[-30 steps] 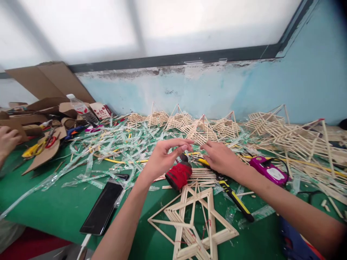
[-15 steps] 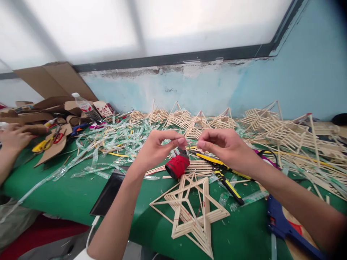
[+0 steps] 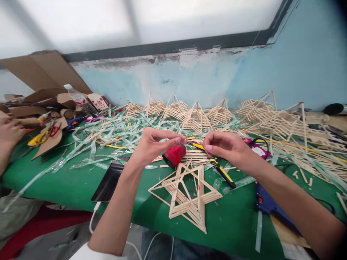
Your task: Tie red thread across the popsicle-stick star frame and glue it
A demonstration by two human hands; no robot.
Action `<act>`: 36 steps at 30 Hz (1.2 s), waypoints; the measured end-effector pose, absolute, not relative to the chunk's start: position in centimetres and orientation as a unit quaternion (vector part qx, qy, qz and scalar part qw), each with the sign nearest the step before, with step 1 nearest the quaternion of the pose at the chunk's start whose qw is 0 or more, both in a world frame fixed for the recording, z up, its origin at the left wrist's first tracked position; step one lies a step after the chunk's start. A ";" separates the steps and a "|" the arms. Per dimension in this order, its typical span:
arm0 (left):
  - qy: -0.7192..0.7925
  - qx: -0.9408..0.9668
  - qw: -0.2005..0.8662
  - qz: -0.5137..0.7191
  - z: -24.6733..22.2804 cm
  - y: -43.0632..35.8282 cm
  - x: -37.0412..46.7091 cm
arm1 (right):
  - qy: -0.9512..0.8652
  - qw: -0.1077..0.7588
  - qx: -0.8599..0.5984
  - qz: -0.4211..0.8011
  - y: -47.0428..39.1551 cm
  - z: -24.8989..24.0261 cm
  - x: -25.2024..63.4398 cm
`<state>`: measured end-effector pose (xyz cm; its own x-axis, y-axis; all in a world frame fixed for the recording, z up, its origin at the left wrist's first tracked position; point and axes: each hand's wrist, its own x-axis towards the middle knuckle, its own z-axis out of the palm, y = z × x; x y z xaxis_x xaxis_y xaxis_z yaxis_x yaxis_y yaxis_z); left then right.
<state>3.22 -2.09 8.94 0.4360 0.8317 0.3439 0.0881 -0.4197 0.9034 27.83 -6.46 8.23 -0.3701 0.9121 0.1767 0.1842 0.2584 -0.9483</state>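
My left hand [image 3: 159,144] is raised above the table, thumb and fingertips pinched together; whatever is between them is too small to make out. Just below those fingertips lies a red and black roll [image 3: 174,156]. My right hand [image 3: 226,146] is also closed in a pinch, a short gap to the right, and its content cannot be made out. A yellow and black cutter [image 3: 222,173] lies below it. Nearer the front edge, a layered wooden stick star [image 3: 187,196] rests on the green table [image 3: 114,216].
More stick stars [image 3: 197,117] line the wall. Green-white plastic strips [image 3: 108,133] are heaped at left centre. A blue glue gun [image 3: 273,207] lies at right, a black tablet [image 3: 110,180] at left. Another person's hand [image 3: 11,131] is far left, near cardboard [image 3: 48,70] and a bottle [image 3: 81,99].
My hands have moved slightly apart, the right one shifting rightward. The camera view has shifted a little, so the table's things appear higher in the picture.
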 end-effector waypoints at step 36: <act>0.371 0.704 0.428 0.430 4.1 -5.7 -2.5 | -0.762 0.330 -0.447 0.333 -6.9 5.9 24.6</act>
<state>-2.52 -5.67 4.12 0.3561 0.8892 0.2873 0.1538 -0.3590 0.9206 24.64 -6.93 5.94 -0.3830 0.9008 0.2045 0.4620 0.3785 -0.8021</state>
